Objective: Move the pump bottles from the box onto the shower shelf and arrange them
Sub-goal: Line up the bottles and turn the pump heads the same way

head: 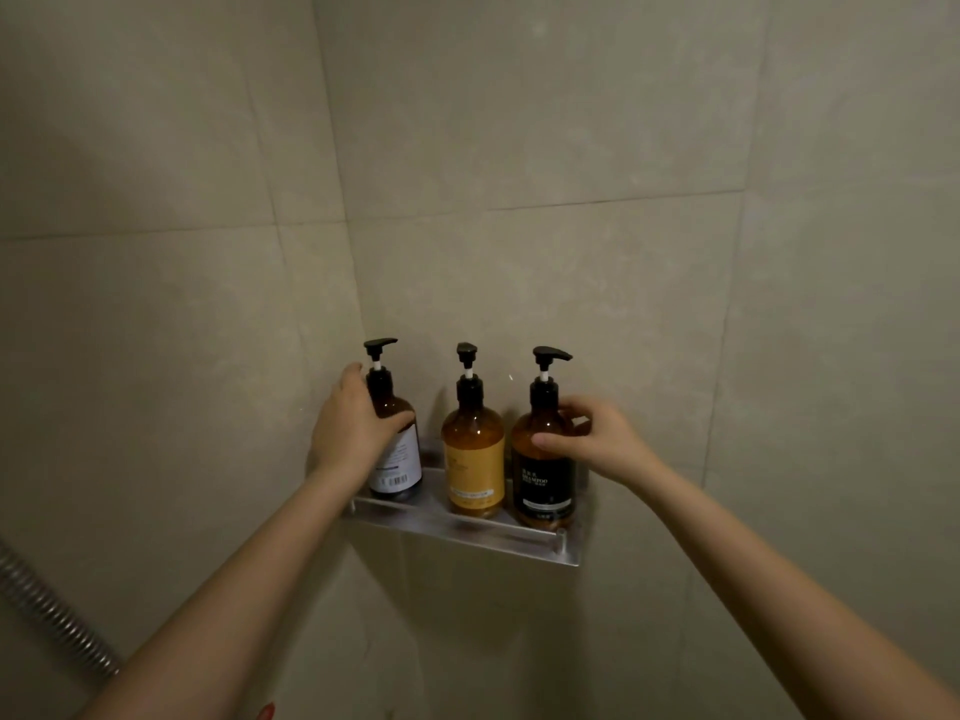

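Three amber pump bottles stand upright in a row on the metal shower shelf (457, 527) fixed in the wall corner. My left hand (348, 428) wraps the shoulder of the left bottle (402, 459), whose white label faces right. The middle bottle (474, 459) has a yellow label and no hand on it. My right hand (597, 439) holds the shoulder of the right bottle (543, 480), which has a black label. All three pump heads are black. The box is out of view.
Beige tiled walls (571, 148) meet in a corner behind the shelf. A ribbed metal shower hose (52, 610) runs diagonally at the lower left. The shelf has a low front rail.
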